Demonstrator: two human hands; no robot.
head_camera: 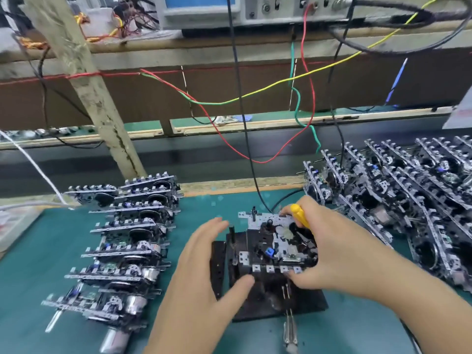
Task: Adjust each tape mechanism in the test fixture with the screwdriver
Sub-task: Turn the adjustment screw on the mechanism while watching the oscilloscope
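A black test fixture stands on the green mat at centre. A tape mechanism lies in it, metal frame and white gear facing up. My right hand grips the yellow-handled screwdriver and lies along the mechanism's right side, thumb at its front edge. The screwdriver's tip is hidden. My left hand hovers with spread, straight fingers over the fixture's left side, thumb near its front left corner, holding nothing.
A stack of tape mechanisms fills the mat on the left. More mechanisms lie in rows on the right. Coloured wires and a black cable hang down to the fixture. A metal tool lies at the front edge.
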